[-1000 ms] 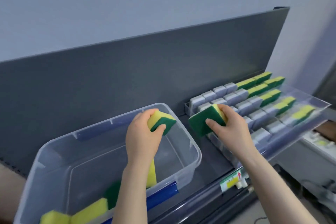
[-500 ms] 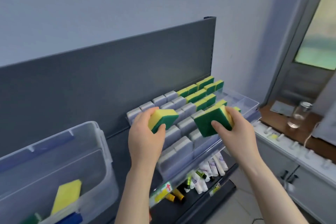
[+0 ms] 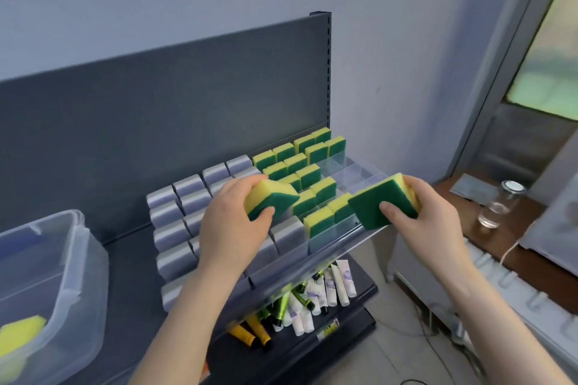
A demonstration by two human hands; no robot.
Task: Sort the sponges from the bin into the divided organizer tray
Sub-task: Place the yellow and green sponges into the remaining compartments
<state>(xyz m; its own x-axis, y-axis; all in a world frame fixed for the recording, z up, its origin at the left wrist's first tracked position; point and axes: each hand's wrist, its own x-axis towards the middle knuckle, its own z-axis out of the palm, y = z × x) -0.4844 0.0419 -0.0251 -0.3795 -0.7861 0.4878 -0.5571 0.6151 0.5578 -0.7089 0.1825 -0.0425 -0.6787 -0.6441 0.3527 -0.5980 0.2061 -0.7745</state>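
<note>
Midway above the shelf, I hold one sponge in each hand over the divided organizer tray (image 3: 353, 170). My left hand (image 3: 234, 222) grips the left sponge (image 3: 269, 197), fingers curled over its yellow top and thumb pressed against its green face, just above the middle rows of the tray. My right hand (image 3: 428, 216) pinches the right sponge (image 3: 378, 206), thumb flat on the green scouring side and fingers wrapped behind the yellow foam, at the tray's near right corner. The sponge is tilted, green face toward me.

Grey sponges (image 3: 187, 187) stand in the tray's left compartments and yellow-and-green sponges (image 3: 306, 150) fill those further right. Several clear compartments at the far right show only bare plastic.

At the left edge sits the clear bin (image 3: 78, 259), with a yellow sponge (image 3: 22, 334) lying inside near its bottom.

Behind the tray rises a dark back panel (image 3: 156, 103). Tubes (image 3: 312, 294) lie on the lower shelf beneath the tray. A glass jar (image 3: 497, 206) stands on a wooden counter (image 3: 531, 228) to the right.
</note>
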